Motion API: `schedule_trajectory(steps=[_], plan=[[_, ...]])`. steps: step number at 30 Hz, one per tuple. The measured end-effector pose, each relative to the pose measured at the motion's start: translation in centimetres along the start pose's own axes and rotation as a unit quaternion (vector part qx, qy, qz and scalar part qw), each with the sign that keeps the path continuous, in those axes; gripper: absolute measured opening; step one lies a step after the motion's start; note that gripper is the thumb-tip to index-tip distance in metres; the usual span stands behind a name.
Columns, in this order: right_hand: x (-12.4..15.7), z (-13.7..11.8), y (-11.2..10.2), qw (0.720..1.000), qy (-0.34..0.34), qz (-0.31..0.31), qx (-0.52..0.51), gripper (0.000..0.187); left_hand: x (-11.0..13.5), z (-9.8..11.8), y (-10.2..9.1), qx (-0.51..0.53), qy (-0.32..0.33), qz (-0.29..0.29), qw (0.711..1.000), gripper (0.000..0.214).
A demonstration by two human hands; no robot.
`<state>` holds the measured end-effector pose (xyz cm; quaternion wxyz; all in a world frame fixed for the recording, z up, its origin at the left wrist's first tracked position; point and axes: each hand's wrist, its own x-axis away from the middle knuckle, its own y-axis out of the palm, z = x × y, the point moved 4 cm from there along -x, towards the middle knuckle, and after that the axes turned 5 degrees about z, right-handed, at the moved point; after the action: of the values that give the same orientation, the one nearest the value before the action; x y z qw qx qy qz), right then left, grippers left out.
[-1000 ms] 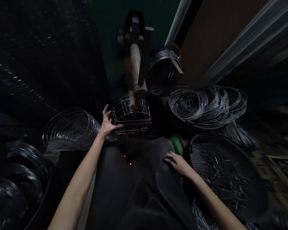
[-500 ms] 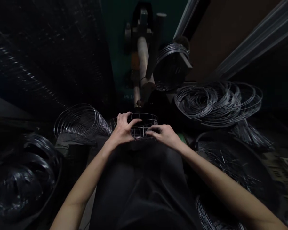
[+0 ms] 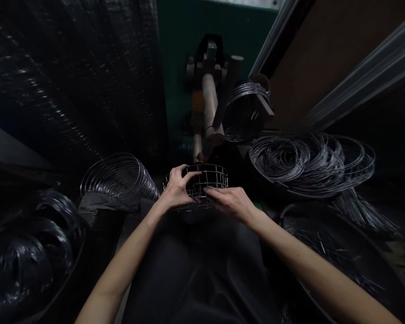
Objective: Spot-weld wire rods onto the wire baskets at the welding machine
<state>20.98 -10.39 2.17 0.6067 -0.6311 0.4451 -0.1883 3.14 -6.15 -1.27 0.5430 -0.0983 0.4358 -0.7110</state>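
A round wire basket [image 3: 215, 172] of thin metal rods sits at the electrodes of a welding machine, just above my lap. My left hand [image 3: 175, 189] grips its left side, the thumb and fingers spread around the wall. At the basket's near right side is my right hand [image 3: 234, 202], its fingers pressed together against the wires. Whether a thin wire lies between those fingertips cannot be made out. Above the basket the machine's upper arm [image 3: 210, 99] slants down, with a slimmer lower arm [image 3: 197, 144] beneath it.
Stacked wire rings [image 3: 119, 175] lie left of the basket. Further left is a tub with shiny wire coils [image 3: 30, 261]. On the right, a pan bears many wire hoops [image 3: 310, 157], and a dark basin [image 3: 364, 234] holds short wire pieces. A wire bundle [image 3: 246, 92] hangs by the machine.
The whole view has shifted, so the machine and basket appear lower and slightly right. My right fingers have closed more against the basket's wires; my left hand keeps its grip.
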Motion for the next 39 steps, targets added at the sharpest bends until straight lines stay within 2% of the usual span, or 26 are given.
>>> schedule_trajectory(steps=[3, 6, 11, 17, 24, 27, 33, 36, 39], plan=[[0.4, -0.4, 0.1, 0.999, -0.041, -0.005, 0.025, 0.031, 0.4, 0.2, -0.1, -0.006, -0.003, 0.011, 1.0, 0.088], [0.6, -0.7, -0.2, 0.998, -0.048, 0.002, 0.027, 0.03, 0.7, 0.5, -0.5, -0.01, -0.004, 0.022, 1.0, 0.087], [-0.5, -0.3, -0.8, 0.999, -0.041, 0.024, 0.018, 0.029, -0.2, 0.1, -0.9, 0.012, -0.01, 0.021, 1.0, 0.088], [-2.4, 0.4, -0.9, 0.999, -0.017, 0.02, 0.024, 0.026, -1.9, -0.5, -1.4, 0.009, -0.028, 0.014, 0.999, 0.09], [-2.3, 0.4, -0.7, 1.0, 0.008, 0.005, 0.02, 0.028, -2.2, -0.9, -1.6, 0.016, 0.001, 0.017, 1.0, 0.091], [-2.3, 0.5, -0.7, 1.0, 0.012, -0.005, 0.016, 0.028, -2.5, -1.0, -1.7, 0.022, -0.006, 0.01, 1.0, 0.09], [-4.3, 1.6, -0.5, 0.999, 0.037, 0.03, 0.018, 0.026, -4.8, -1.9, -2.3, 0.023, -0.047, 0.001, 0.999, 0.091], [-4.7, 1.9, -0.3, 0.997, 0.054, 0.049, 0.007, 0.026, -5.6, -2.6, -2.3, 0.021, -0.028, 0.008, 0.999, 0.09], [-4.1, 1.9, -0.3, 0.993, 0.074, 0.095, -0.009, 0.025, -5.6, -2.9, -2.0, 0.022, -0.019, 0.017, 0.999, 0.088]])
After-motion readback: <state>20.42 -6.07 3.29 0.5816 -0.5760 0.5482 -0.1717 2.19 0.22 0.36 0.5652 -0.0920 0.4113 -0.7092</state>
